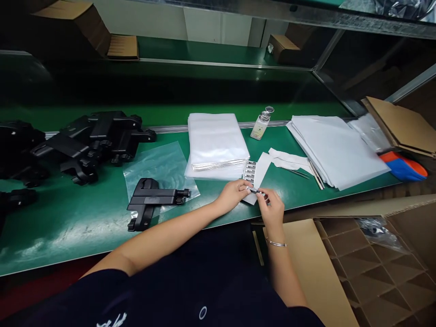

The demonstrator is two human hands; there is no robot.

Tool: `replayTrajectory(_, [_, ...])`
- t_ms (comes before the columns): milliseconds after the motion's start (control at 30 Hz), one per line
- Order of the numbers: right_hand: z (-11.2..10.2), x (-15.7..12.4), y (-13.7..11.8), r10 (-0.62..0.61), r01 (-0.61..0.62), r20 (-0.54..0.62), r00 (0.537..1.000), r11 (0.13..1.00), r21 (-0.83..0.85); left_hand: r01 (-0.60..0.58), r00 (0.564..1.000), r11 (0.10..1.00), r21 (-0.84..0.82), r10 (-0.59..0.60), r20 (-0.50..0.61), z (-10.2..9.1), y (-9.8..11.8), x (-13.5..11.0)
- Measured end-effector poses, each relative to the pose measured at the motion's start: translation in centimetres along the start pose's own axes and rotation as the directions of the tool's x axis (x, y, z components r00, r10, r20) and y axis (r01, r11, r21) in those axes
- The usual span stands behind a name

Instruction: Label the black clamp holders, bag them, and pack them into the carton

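My left hand (233, 193) and my right hand (271, 210) meet over the front of the green bench (85, 222). Both pinch a small dark label (256, 190) between fingertips, above a white backing sheet (260, 170) that carries a column of similar labels (250, 171). A black plastic part (151, 200) lies on a clear bag (160, 170) to the left of my hands. My right wrist wears a thin bracelet.
A stack of clear plastic bags (216, 143) lies behind the label sheet. Several black parts (91, 141) are piled at the left. A small liquid bottle (260, 123), white sheets (335, 147) and tweezers (298, 172) sit right. A divided cardboard box (378, 268) stands lower right.
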State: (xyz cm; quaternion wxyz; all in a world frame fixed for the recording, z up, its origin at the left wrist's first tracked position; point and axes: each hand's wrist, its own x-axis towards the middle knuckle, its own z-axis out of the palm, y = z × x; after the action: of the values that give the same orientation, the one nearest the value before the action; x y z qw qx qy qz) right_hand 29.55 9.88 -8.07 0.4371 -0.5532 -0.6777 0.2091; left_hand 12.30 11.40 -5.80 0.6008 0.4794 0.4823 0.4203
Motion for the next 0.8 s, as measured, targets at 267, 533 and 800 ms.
replayTrajectory(267, [-1.5, -1.3, -0.9, -0.501, 0.385, -0.255, 0.827, 0.835, -0.393, 0.001, 0.982, 0.963, 0.27, -0.052, 0.182, -0.2, 0.8, -2.0])
replayTrajectory(533, [-1.4, 0.6, -3.6, 0.237, -0.071, -0.253, 0.938, 0.845, 0.53, 0.048, 0.97, 0.513, 0.857, 0.182, -0.163, -20.9, 3.5, -12.3])
replayTrajectory(800, [10.9, -0.2, -12.8, -0.135, -0.028, 0.444, 0.886, 0.939, 0.342, 0.201, 0.85, 0.723, 0.661, 0.207, -0.485, -20.4, -3.3, -16.0])
